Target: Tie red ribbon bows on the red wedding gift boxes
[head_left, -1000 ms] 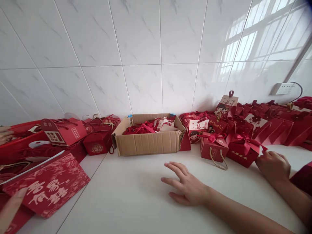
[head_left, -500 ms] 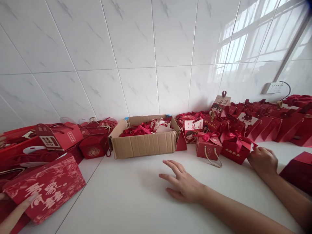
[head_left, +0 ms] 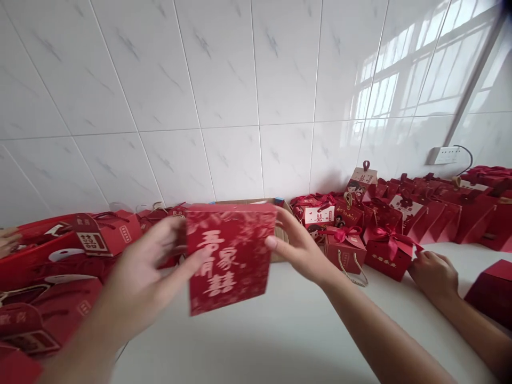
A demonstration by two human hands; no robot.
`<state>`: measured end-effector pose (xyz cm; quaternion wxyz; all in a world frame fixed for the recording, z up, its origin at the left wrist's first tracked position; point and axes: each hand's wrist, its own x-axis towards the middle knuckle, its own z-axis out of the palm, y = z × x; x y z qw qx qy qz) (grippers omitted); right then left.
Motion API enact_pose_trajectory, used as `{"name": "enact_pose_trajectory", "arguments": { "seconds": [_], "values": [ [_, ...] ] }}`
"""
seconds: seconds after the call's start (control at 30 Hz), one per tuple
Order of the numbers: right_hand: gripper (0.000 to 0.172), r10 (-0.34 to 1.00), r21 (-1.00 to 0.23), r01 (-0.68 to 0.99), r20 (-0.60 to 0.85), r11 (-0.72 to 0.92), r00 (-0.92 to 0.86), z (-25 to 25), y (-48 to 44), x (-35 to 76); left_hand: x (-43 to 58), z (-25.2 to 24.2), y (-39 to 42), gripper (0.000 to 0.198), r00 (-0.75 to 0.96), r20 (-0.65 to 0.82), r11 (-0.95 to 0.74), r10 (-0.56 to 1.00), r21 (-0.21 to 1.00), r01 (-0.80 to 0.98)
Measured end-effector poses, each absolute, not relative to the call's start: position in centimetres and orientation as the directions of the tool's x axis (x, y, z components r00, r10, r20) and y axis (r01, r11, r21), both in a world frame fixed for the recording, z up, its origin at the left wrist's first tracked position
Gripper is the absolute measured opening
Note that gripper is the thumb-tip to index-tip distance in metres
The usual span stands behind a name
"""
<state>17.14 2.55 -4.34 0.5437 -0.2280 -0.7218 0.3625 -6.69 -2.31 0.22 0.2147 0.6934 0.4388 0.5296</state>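
Note:
I hold a flat red paper gift bag (head_left: 230,256) with pale Chinese characters up in front of me, above the white counter (head_left: 280,330). My left hand (head_left: 136,282), blurred by motion, grips its left edge with fingers on the front. My right hand (head_left: 300,245) holds its right edge with fingers curled around it. The bag hides most of the cardboard box (head_left: 278,204) behind it.
Red gift boxes and bags line the tiled wall: flat ones piled at the left (head_left: 60,256), ribboned ones at the right (head_left: 388,248). Another person's hand (head_left: 434,273) rests against a ribboned box. A dark red box (head_left: 494,290) sits at the right edge. A wall socket (head_left: 444,155) is above.
My left hand lifted the red bag from the pile at the lower left to the centre. My right hand rose off the counter and took hold of its right edge.

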Motion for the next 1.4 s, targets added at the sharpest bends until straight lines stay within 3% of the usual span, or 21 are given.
{"name": "enact_pose_trajectory", "arguments": {
  "seconds": [0.1, 0.17, 0.3, 0.4, 0.47, 0.53, 0.67, 0.77, 0.87, 1.2, 1.4],
  "values": [
    [0.037, 0.798, -0.819, -0.348, 0.550, 0.457, -0.247, -2.1, 2.5, 16.8, -2.4, 1.2, -1.5, 0.034, 0.155, 0.491, -0.514, 0.857, 0.801, 0.307],
    [0.032, 0.832, -0.795, -0.436, 0.531, 0.423, -0.162, -1.8, 2.6, 16.8, -0.7, 1.3, -1.2, 0.033, 0.161, 0.507, -0.531, 0.847, 0.822, 0.205],
    [0.029, 0.851, -0.786, -0.479, 0.507, 0.390, -0.138, -2.4, 2.6, 16.7, 0.2, 0.9, -0.5, 0.031, 0.035, 0.593, -0.593, 0.805, 0.805, 0.008],
    [0.027, 0.861, -0.819, -0.465, 0.467, 0.335, -0.200, -2.9, 2.4, 16.4, -0.3, 0.7, 0.0, 0.038, -0.051, 0.568, -0.570, 0.821, 0.820, -0.051],
    [0.027, 0.860, -0.825, -0.449, 0.468, 0.343, -0.204, -3.1, 2.1, 16.1, -0.8, 0.6, 0.2, 0.044, -0.025, 0.532, -0.533, 0.846, 0.846, -0.019],
    [0.027, 0.851, -0.820, -0.416, 0.496, 0.394, -0.171, -3.2, 1.9, 15.8, -1.4, 0.5, 0.2, 0.035, 0.018, 0.527, -0.527, 0.850, 0.848, 0.059],
    [0.024, 0.821, -0.791, -0.348, 0.563, 0.503, -0.093, -3.3, 1.6, 15.6, -2.1, 0.6, -0.1, 0.016, 0.087, 0.611, -0.611, 0.787, 0.753, 0.242],
    [0.022, 0.817, -0.789, -0.336, 0.570, 0.515, -0.087, -3.4, 1.7, 15.8, -2.2, 0.7, -0.3, 0.013, 0.096, 0.689, -0.676, 0.718, 0.658, 0.332],
    [0.019, 0.809, -0.784, -0.341, 0.579, 0.518, -0.101, -3.6, 1.8, 16.0, -2.1, 0.6, -0.4, 0.016, 0.098, 0.645, -0.623, 0.758, 0.673, 0.397],
    [0.013, 0.821, -0.801, -0.297, 0.564, 0.520, -0.084, -3.1, 1.5, 15.5, -2.3, 0.6, -0.2, 0.015, 0.128, 0.551, -0.542, 0.825, 0.707, 0.454],
    [0.022, 0.844, -0.840, -0.203, 0.529, 0.504, -0.094, -3.1, 1.7, 15.9, -2.4, 0.3, 0.0, 0.019, 0.181, 0.493, -0.516, 0.851, 0.719, 0.465]
  ]
}}
